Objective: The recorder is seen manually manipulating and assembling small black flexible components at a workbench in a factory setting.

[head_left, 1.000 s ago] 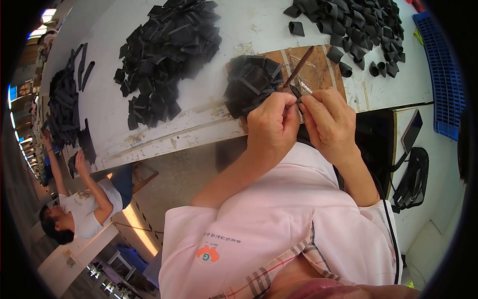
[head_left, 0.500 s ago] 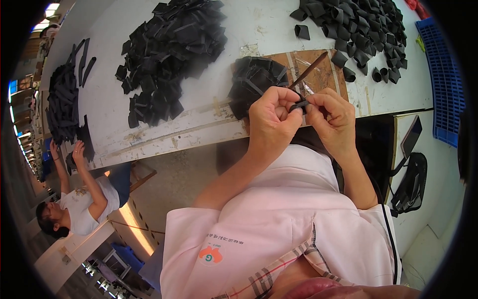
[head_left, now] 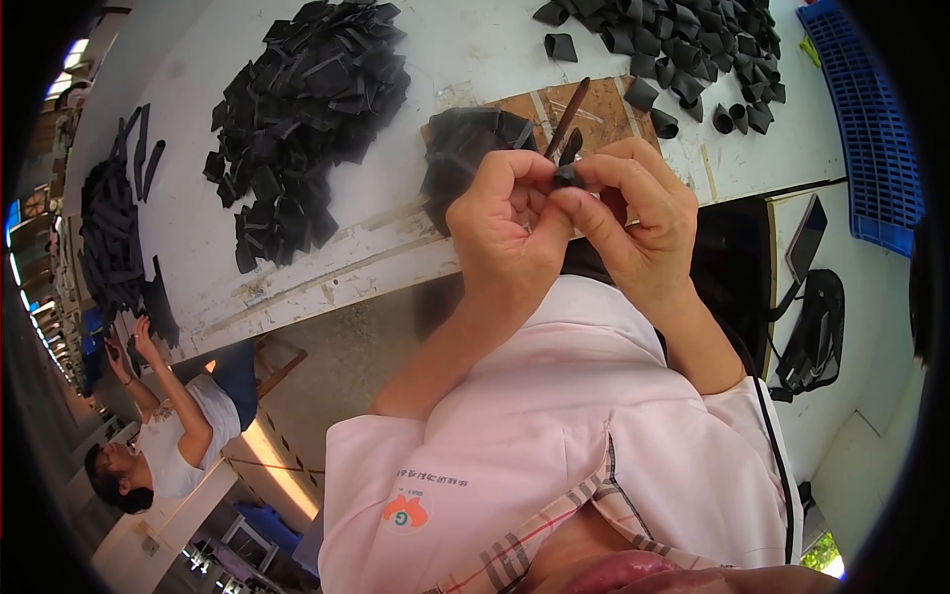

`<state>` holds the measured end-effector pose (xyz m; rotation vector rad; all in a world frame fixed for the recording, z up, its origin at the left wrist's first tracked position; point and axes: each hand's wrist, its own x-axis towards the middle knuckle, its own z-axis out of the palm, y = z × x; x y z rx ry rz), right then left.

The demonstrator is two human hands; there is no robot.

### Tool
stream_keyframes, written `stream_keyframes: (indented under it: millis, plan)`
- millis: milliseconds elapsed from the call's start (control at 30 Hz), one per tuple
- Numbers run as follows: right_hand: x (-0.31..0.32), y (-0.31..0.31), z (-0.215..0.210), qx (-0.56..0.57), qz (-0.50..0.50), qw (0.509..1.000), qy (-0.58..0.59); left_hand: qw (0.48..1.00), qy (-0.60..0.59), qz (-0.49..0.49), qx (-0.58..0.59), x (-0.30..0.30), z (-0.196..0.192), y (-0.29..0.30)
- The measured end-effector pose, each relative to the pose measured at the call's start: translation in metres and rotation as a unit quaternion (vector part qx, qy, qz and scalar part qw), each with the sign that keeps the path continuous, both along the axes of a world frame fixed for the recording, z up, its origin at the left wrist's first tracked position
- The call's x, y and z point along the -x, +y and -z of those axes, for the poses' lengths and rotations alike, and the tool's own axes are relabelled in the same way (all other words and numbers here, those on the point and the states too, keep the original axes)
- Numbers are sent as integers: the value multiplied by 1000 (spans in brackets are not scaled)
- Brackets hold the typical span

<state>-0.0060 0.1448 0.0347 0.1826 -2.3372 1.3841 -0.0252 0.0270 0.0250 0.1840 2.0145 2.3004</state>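
A small black fabric piece (head_left: 568, 176) is pinched between the fingertips of both my hands, above the front edge of the table. My left hand (head_left: 515, 213) is closed on its left side, with the other fingers curled in. My right hand (head_left: 633, 198) grips it from the right with thumb and forefinger. A thin brown tapered stick (head_left: 568, 117) rises beyond my left fingers; its lower end is hidden, so I cannot tell what keeps it there. Just past my left hand lies a stack of flat black pieces (head_left: 460, 148), partly on a brown board (head_left: 604, 104).
A large heap of flat black pieces (head_left: 307, 109) covers the table's left part. Rolled black loops (head_left: 683, 45) are heaped at the far right, beside a blue plastic crate (head_left: 881, 139). At far left a person (head_left: 183, 426) reaches toward dark strips (head_left: 109, 228).
The view has shifted slightly. The brown stick stands steeper and its tip has swung left over the board. My fingers have changed their hold on the black piece, which is turned differently.
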Motion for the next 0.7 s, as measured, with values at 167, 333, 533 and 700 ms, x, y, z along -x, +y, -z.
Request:
stream_keyframes:
  millis: [167, 333, 533, 700]
  plan:
    - [5, -4, 3, -138, 16, 989, 42, 995, 71, -2, 64, 3, 13, -4]
    - [9, -7, 20, -204, 91, 974, 41, 999, -30, -41, 9, 10, -2, -6]
    - [13, 6, 3, 525, -97, 784, -316, 862, -283, 190, -375, 22, -10, -32]
    - [9, 11, 5, 678, -220, 628, -311, 992, 78, -10, 95, 5, -11, -9]
